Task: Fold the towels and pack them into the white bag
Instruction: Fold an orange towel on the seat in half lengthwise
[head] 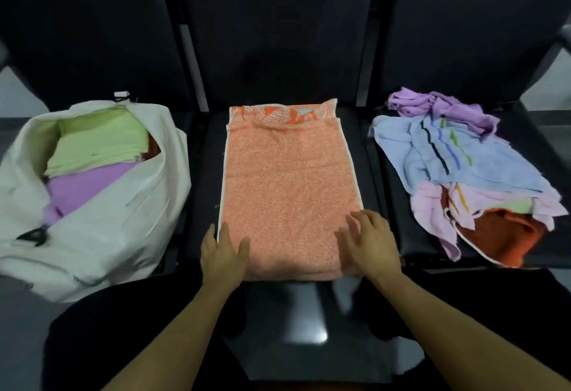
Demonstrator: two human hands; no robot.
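On the middle seat (367, 155), the orange towel (287, 192) lies folded flat. Left hand (221, 256) rests at its seven o'clock corner, fingers straight and together, thumb out; right hand (370, 242) presses at five o'clock, fingers spread. White bag (123, 205) sits at nine o'clock, unfolded towels (463, 168) at three.

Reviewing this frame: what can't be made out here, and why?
- Head view: what lies under the green towel and purple towel in the white bag, hidden by them and the bag's walls.
- How many towels are in the pile on the right seat; upper ones cover lower ones.
- Orange towel: its near corners, covered by the left hand and right hand.
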